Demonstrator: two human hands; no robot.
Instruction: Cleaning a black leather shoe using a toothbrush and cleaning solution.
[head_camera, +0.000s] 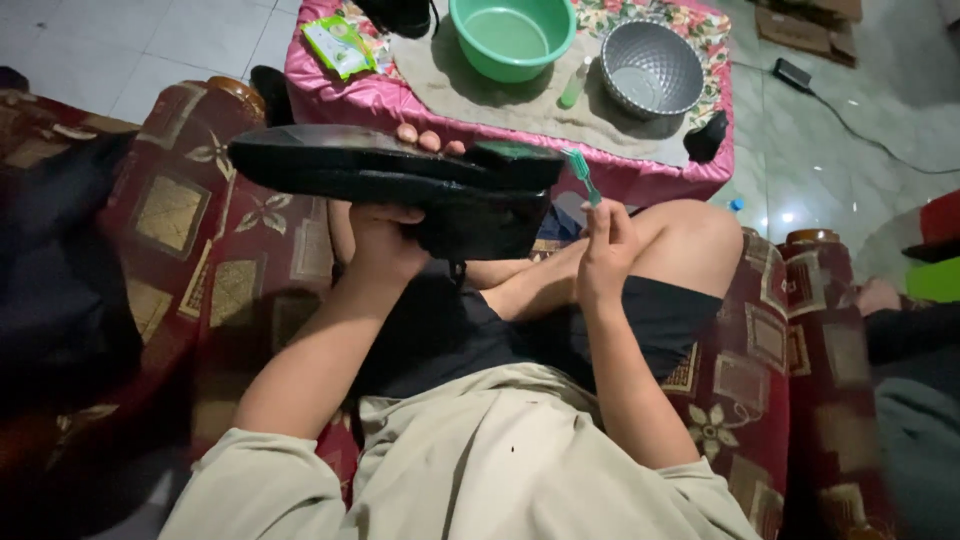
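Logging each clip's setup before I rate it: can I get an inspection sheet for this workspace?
Surface: low table with pink floral cover and a beige cloth on top.
Job's things: black shoe held sole-up; green toothbrush with its bristles at the heel.
Clutter: green basin, metal bowl, green packet, a dark object at the table's right corner.
Grippers: left hand grips the shoe; right hand holds the toothbrush.
Cables: black cable on the floor tiles, running from a small black box.
Surroundings: red patterned armchair; tiled floor; dark clothing at left.
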